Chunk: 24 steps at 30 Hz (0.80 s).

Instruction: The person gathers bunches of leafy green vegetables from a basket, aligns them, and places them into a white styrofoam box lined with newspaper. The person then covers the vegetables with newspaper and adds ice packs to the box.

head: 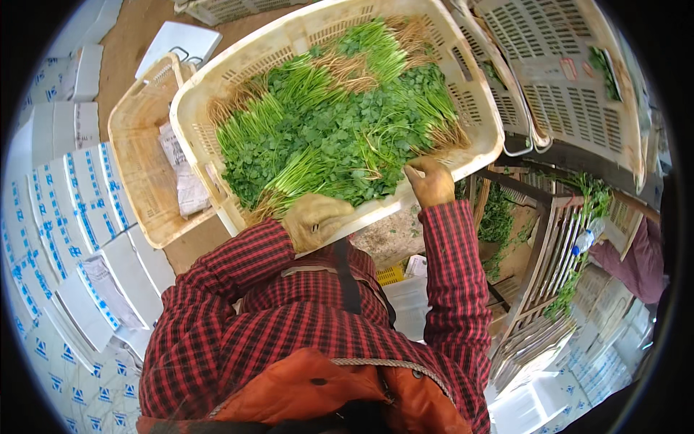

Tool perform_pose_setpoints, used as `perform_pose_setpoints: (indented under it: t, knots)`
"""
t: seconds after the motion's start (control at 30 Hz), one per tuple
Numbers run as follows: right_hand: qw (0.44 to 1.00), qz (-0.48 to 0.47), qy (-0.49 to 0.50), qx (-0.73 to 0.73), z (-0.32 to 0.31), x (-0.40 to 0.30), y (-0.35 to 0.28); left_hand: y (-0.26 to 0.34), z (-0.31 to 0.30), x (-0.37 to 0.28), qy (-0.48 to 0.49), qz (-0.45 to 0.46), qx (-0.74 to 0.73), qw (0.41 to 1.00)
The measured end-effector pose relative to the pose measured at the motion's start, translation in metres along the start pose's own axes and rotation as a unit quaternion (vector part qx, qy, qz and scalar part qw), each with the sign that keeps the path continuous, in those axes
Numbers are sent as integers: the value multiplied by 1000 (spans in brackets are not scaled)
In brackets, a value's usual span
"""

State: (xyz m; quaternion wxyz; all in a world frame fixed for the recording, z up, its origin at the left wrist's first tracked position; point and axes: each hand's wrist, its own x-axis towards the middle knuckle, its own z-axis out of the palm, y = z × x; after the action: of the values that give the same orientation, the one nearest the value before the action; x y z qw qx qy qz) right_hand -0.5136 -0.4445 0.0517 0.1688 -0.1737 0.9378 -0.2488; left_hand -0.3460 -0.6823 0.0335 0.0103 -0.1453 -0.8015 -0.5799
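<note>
A large cream plastic crate (187, 108) with slotted walls stands before me, holding many bundles of leafy green herbs (325, 130) that look like coriander. Their brown roots lie mostly towards the crate's walls, and a root cluster shows at the top middle. My left hand (316, 221), in a yellowish glove, lies at the near rim, beside the roots of a bundle at the lower left. At the near right rim is my right hand (431, 180), gloved too, with thumb and forefinger curled close together beside the leaves. Whether either hand grips the rim or a stem is not plain.
A smaller crate (127, 141) with printed paper stands at left, near a white foam lid (179, 46). White foam boxes (70, 200) are stacked farther left. Slotted crates (574, 70) stand at right, above a slatted wooden rack (547, 255). Another person's sleeve (631, 260) shows at far right.
</note>
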Motion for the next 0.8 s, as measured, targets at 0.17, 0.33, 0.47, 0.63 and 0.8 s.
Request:
perform_pose_setpoints:
  t: [0.17,0.33,0.47,0.63,0.8]
  knots:
    - [906,226,-328,-143,43,75,-31,-46,4,-8,134,-176,274,936]
    - [863,210,-415,-196,93,101,-8,-81,21,-10,-1,-309,295,904]
    - [854,197,-435,-206,126,110,31,-87,25,-15,-19,-310,301,901]
    - [901,226,-364,-74,101,118,62,-85,22,-14,-17,-302,304,903]
    - [927,136,-350,-13,50,104,75,-85,23,-11,-26,-308,305,901]
